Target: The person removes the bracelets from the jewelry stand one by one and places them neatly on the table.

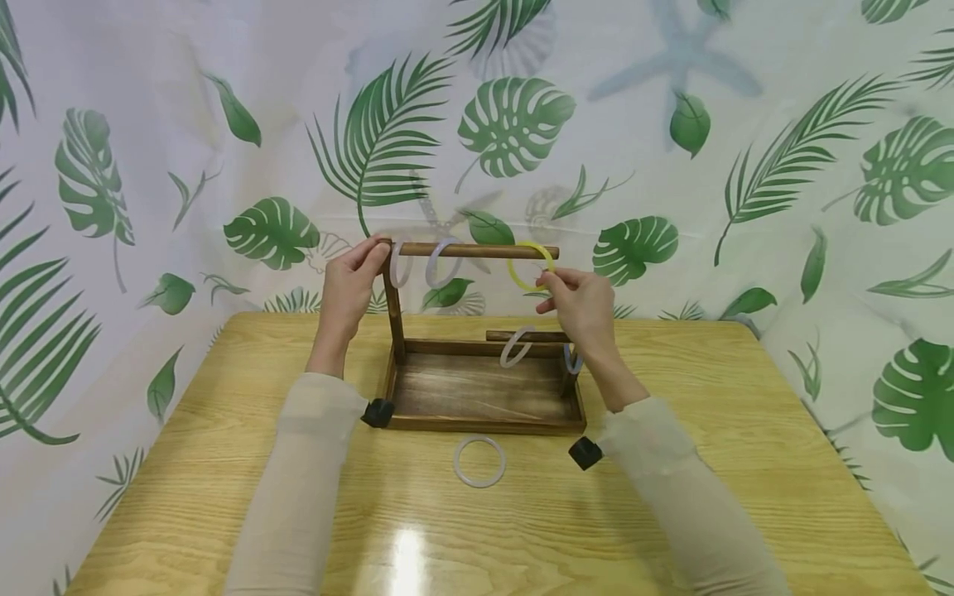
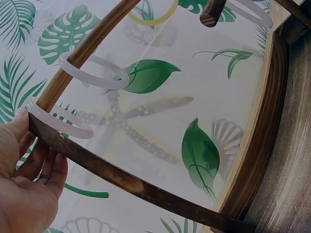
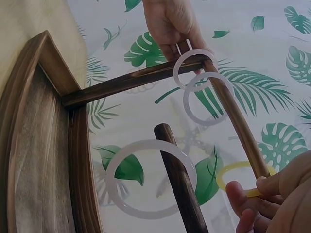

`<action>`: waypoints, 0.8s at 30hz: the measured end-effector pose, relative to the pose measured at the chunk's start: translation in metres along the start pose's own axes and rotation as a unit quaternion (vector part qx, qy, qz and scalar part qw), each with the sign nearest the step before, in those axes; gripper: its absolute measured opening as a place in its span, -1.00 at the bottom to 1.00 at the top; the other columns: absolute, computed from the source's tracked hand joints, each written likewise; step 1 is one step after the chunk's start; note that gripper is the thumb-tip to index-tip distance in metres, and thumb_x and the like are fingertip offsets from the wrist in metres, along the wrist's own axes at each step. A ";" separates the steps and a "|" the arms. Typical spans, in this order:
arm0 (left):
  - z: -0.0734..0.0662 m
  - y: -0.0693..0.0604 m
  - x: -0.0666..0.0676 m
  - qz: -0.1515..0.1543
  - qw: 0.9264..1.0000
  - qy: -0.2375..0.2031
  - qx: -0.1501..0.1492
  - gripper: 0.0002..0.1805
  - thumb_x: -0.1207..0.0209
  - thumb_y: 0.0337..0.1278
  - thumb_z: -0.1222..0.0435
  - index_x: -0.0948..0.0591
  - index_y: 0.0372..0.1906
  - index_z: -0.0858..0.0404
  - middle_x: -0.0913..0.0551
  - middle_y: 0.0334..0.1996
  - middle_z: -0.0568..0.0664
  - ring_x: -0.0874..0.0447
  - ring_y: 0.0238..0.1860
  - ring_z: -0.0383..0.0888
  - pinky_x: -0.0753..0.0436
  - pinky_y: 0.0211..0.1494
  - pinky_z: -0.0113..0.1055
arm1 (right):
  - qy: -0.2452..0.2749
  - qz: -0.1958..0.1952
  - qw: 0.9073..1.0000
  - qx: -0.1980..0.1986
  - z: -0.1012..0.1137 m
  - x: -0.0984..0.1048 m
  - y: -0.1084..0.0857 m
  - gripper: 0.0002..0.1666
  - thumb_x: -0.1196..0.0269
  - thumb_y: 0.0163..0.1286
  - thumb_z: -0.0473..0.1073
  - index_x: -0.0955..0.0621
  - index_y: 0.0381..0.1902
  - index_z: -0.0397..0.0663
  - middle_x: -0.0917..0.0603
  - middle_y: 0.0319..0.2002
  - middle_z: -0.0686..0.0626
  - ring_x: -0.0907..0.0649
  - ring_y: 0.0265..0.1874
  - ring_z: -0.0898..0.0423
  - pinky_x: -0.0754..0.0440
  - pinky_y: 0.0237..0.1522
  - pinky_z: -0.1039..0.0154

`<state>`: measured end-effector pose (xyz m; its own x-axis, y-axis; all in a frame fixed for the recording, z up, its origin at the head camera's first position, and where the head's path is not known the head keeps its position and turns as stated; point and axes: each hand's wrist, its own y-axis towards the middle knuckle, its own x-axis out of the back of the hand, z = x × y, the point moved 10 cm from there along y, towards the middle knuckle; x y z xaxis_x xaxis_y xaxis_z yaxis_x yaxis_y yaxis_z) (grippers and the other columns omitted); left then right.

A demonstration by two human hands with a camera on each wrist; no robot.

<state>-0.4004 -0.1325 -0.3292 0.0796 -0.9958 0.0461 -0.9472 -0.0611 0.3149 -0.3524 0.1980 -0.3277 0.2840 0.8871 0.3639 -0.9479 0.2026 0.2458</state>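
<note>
A dark wooden bangle stand (image 1: 484,424) has a tray base, a tall post with an upper bar (image 1: 484,250), and a shorter lower bar (image 1: 495,336). My left hand (image 1: 349,281) grips the top corner of the tall post. Around the upper bar, near that corner, hang a pale pinkish bangle (image 2: 58,121) and a lavender bangle (image 1: 431,269). My right hand (image 1: 585,310) pinches a yellow bangle (image 1: 514,277), which encircles the bar near its free end. A whitish bangle (image 3: 114,189) hangs on the lower bar, and a bluish bangle (image 1: 570,364) sits by its short post.
A clear whitish bangle (image 1: 479,484) lies flat on the wooden table (image 1: 261,497) in front of the tray. Behind the table hangs a leaf-patterned cloth (image 1: 522,190). Small black blocks (image 1: 585,453) show at both wrists.
</note>
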 end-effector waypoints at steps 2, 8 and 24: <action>0.000 0.000 0.000 0.000 1.000 0.001 0.000 -0.53 -0.18 0.54 0.17 -0.58 0.35 0.35 -0.63 0.24 0.24 -0.66 0.21 0.16 -0.55 0.37 -0.16 | -0.003 0.000 1.000 0.003 0.000 0.002 0.000 -0.67 -0.23 0.59 -0.11 -0.77 0.01 -0.26 -0.79 -0.43 -0.24 -0.52 -0.86 0.26 -0.10 -0.88 0.39; 0.000 0.000 0.000 0.000 1.000 -0.004 0.001 -0.52 -0.18 0.54 0.18 -0.57 0.35 0.40 -0.63 0.24 0.26 -0.66 0.20 0.17 -0.55 0.36 -0.15 | -0.020 -0.001 1.000 0.008 -0.001 0.008 0.000 -0.65 -0.22 0.59 -0.09 -0.77 0.04 -0.24 -0.80 -0.40 -0.22 -0.59 -0.82 0.19 -0.12 -0.89 0.38; -0.001 0.000 0.000 -0.002 1.000 -0.008 0.000 -0.55 -0.19 0.53 0.20 -0.60 0.33 0.37 -0.65 0.20 0.28 -0.66 0.20 0.23 -0.53 0.39 -0.15 | -0.019 0.006 1.000 0.018 -0.002 0.021 0.000 -0.61 -0.20 0.61 -0.12 -0.72 0.12 -0.32 -0.81 -0.18 -0.24 -0.76 -0.59 0.17 -0.19 -0.88 0.40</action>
<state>-0.4003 -0.1322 -0.3278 0.0789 -0.9964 0.0300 -0.9465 -0.0655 0.3159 -0.3469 0.2171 -0.3219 0.2794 0.8724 0.4011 -0.9455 0.1773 0.2730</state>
